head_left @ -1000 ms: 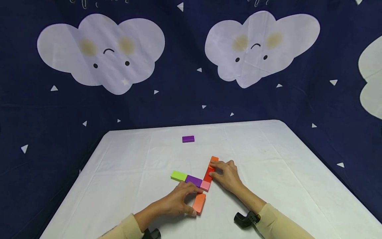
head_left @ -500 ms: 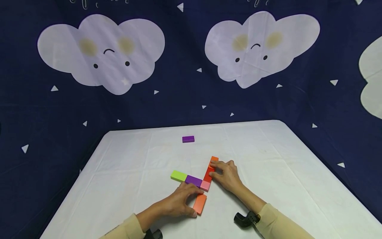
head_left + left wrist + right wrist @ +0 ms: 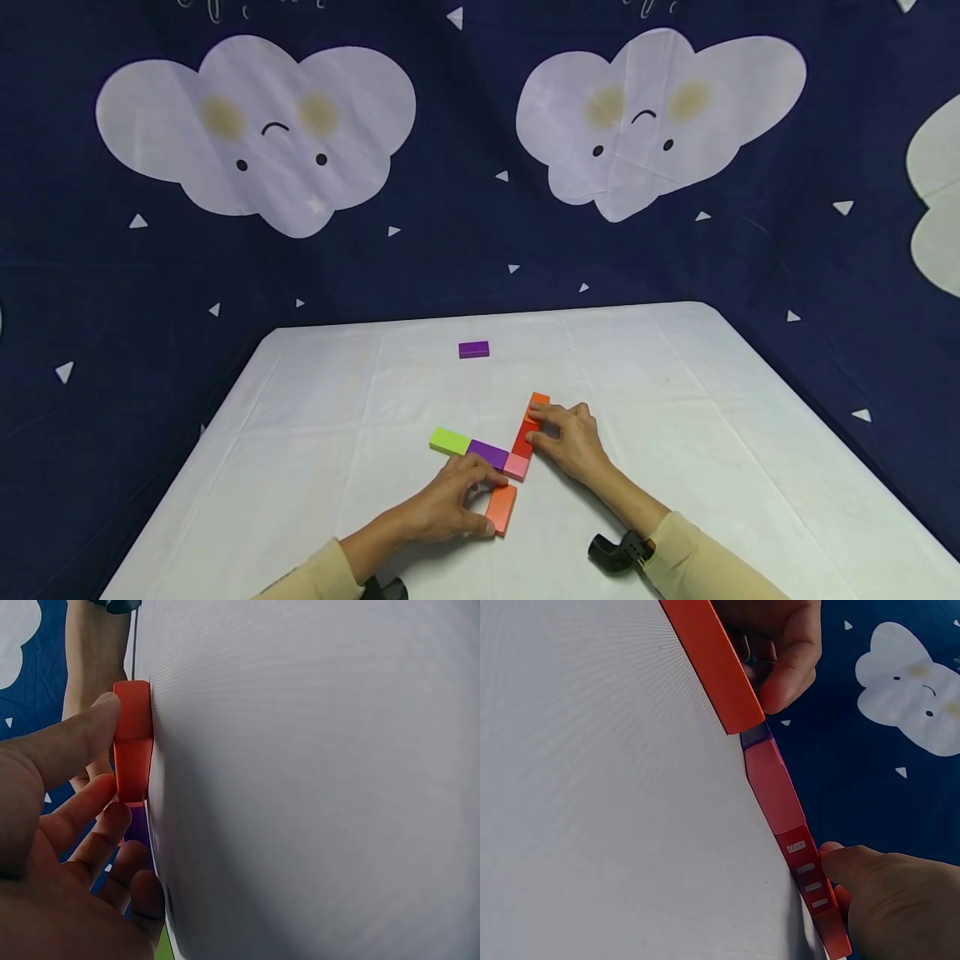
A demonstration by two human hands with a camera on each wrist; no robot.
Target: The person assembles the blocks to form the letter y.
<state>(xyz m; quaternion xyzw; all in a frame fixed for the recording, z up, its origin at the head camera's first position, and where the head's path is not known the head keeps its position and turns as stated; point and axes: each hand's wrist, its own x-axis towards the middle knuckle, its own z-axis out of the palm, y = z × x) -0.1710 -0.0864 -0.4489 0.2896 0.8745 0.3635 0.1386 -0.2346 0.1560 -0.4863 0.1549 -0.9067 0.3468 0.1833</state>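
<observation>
Head view shows flat coloured blocks laid end to end on a white tablecloth [image 3: 315, 433]. The left hand [image 3: 442, 504] pinches the nearest orange block [image 3: 501, 509] between thumb and curled fingers, the thumb on its near left edge; this block lies just near of the pink block [image 3: 516, 466], angled as if being lined up with it. The right hand [image 3: 572, 439] has its fingers bent onto the red block [image 3: 524, 439], fingertips pressing its right side, seemingly to steady that arm of the figure. A second orange block [image 3: 539, 399] lies beyond the red one, at the far end. To the left of the pink block run a purple block [image 3: 488, 454] and then a lime-green block [image 3: 449, 441], forming a branch toward the left. A lone purple block [image 3: 473, 349] sits well apart near the far edge. Behind hangs a dark blue backdrop with clouds [image 3: 255, 133]. Nothing lies between the hands and their blocks.
</observation>
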